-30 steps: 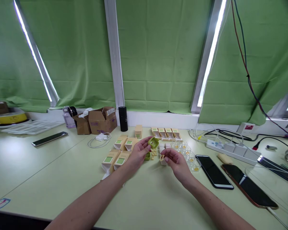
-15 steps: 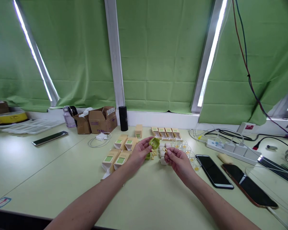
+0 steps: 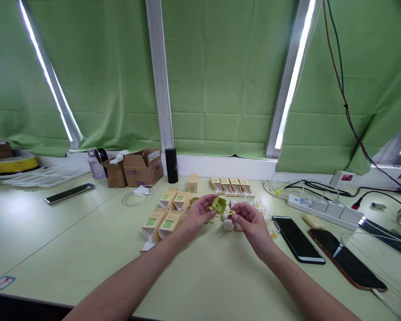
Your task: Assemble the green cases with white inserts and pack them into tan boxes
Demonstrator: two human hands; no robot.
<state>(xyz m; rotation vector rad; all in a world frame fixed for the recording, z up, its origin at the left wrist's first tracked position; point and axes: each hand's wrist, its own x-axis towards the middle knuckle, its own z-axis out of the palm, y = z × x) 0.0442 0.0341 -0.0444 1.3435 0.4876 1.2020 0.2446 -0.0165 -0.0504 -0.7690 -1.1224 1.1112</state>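
My left hand (image 3: 200, 213) pinches a small olive-green plastic shell (image 3: 219, 205), hollow and cup-like, tilted toward me. Close beside it, my right hand (image 3: 249, 221) holds a tiny pale-yellow ring-shaped piece (image 3: 231, 212) between thumb and fingertips. A small gap separates the two parts. On the table under and behind the right hand are white rounded pieces (image 3: 227, 224) and clear cups with yellow centres (image 3: 273, 235). More green and yellow parts lie partly hidden behind my left hand. Small cartons with green labels (image 3: 171, 221) stand left of that hand.
Open cartons (image 3: 232, 187) stand in a row at the back, near another carton (image 3: 193, 183) and a black cylinder (image 3: 171, 165). Brown boxes (image 3: 143, 167) are at back left. Phones (image 3: 299, 239) and a white power strip (image 3: 325, 210) with cables lie on the right.
My left hand has moved slightly right and down, turning the green shell. My right hand has shifted a little, with the yellow piece turned flatter.
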